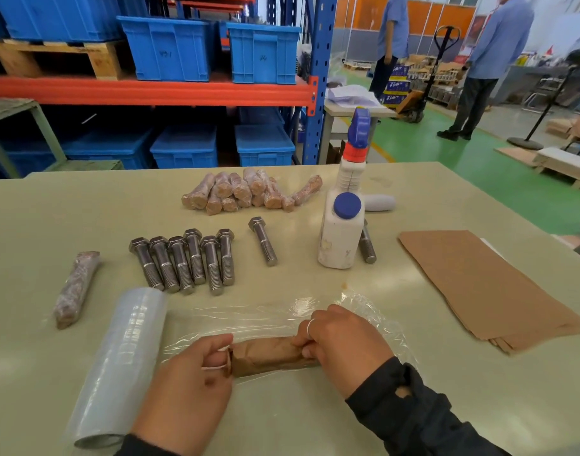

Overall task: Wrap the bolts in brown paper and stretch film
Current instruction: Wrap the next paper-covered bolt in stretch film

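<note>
Fingers of the left hand are curled around the left end of a paper-wrapped bolt, while the fingers of the right hand are curled over its right end; both hands are thus seen grasping the bundle. The bundle is laid crosswise on a sheet of stretch film spread flat on the table, near the front edge.

From left to right, the following are shown. A single bolt already wrapped in paper and film is laid at the far left. A roll of stretch film is laid on its side just beside the left hand, with the sheet drawn out from it toward the right. Six bare bolts are arranged side by side behind the roll, heads away from the viewer. A heap of wrapped bolts is piled farther back. One bare bolt is laid apart to the right of the six. A white bottle with a blue cap is stood upright, with a spray bottle behind it and another bolt partly hidden at its right side. A stack of brown paper sheets is placed at the far right.
</note>
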